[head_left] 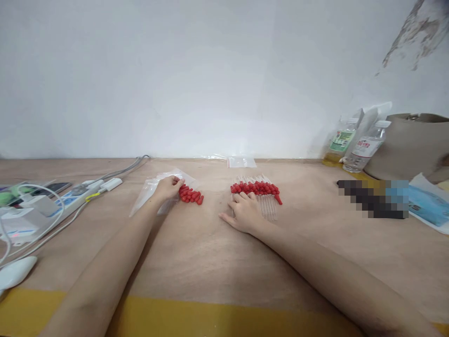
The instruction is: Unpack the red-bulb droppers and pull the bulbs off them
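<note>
Left of the middle of the frame, a small heap of loose red bulbs (191, 195) is being touched by the left hand (169, 185). Its fingertips are being held close together, and it cannot be told if a bulb is being pinched. Clear bags (143, 193) are being partly hidden by this hand, and the heap is maybe being set beside them so it can be reached easily

Right of the middle, a row of clear tubes (269, 208) is being partly covered by the right hand (246, 213), palm down. Its thumb is being held wide apart, and nothing is being seen pinched. The tubes are likely being lined up so they will not roll about

The loose bulbs are being seen as bright red, fat at one end and thin at the other. Across the tubes, a crowded band of red bulbs (257, 188) is being shown, with one being tipped out at its right end
</note>
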Motion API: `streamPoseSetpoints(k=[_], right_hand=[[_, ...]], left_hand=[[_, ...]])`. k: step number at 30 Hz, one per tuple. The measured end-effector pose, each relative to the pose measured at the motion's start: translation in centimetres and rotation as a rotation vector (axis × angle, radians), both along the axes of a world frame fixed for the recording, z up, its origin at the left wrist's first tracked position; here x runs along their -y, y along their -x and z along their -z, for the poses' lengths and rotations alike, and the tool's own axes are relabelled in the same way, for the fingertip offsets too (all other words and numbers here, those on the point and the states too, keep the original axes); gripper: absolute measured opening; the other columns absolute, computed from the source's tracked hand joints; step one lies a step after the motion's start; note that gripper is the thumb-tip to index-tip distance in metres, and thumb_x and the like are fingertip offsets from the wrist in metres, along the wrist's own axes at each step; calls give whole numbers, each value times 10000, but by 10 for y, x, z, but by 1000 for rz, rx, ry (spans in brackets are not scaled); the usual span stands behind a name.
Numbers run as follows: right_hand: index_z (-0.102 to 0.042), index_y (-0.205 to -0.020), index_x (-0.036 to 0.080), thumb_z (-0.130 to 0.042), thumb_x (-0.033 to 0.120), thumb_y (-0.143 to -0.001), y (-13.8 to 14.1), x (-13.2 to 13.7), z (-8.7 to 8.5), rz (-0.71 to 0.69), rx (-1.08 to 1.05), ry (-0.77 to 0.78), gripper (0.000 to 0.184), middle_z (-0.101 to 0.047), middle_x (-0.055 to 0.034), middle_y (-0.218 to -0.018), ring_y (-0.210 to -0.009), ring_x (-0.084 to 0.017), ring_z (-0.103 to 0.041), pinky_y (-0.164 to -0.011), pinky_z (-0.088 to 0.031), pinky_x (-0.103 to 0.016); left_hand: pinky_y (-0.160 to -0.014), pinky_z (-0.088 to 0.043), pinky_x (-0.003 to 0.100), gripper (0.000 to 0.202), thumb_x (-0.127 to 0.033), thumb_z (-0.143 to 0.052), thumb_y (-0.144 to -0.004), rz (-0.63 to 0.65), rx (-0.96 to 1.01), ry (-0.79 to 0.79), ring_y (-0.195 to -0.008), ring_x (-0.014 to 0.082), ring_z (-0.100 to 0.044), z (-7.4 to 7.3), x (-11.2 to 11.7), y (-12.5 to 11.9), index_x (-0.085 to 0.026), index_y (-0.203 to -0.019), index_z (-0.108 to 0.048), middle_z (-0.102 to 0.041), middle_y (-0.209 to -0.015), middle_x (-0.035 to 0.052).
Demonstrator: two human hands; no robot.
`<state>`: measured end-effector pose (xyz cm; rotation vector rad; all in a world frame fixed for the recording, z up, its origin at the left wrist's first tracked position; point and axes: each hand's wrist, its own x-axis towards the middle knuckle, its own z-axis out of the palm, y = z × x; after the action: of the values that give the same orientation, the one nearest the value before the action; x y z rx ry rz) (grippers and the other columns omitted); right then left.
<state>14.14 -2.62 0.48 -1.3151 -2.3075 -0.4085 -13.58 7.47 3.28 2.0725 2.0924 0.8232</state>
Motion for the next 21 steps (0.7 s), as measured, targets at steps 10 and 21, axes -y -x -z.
streamPoseSetpoints(k=[10, 21], right_hand=[[-642, -762, 163, -456, 484, -798, -15, 12, -2, -107, -46, -55, 373, -571, -64, -778, -793, -173, -438, -720, -227, -335], [-644, -729, 192, -471, 319, -826, -52, 33, 13, -188, -226, -79, 235, -567, -12, -670, -677, -118, -456, -699, -226, -307]], left_hand=[[-669, -412, 262, 297, -380, -403, -781, 77, 1, -223, -708, 173, -571, -18, 16, -38, -169, -835, -605, -653, -832, 44], [-705, -434, 299, 278, -408, -589, -681, 576, 22, -149, -784, 193, -552, 5, 24, -146, -169, -823, -575, -593, -855, 56]])
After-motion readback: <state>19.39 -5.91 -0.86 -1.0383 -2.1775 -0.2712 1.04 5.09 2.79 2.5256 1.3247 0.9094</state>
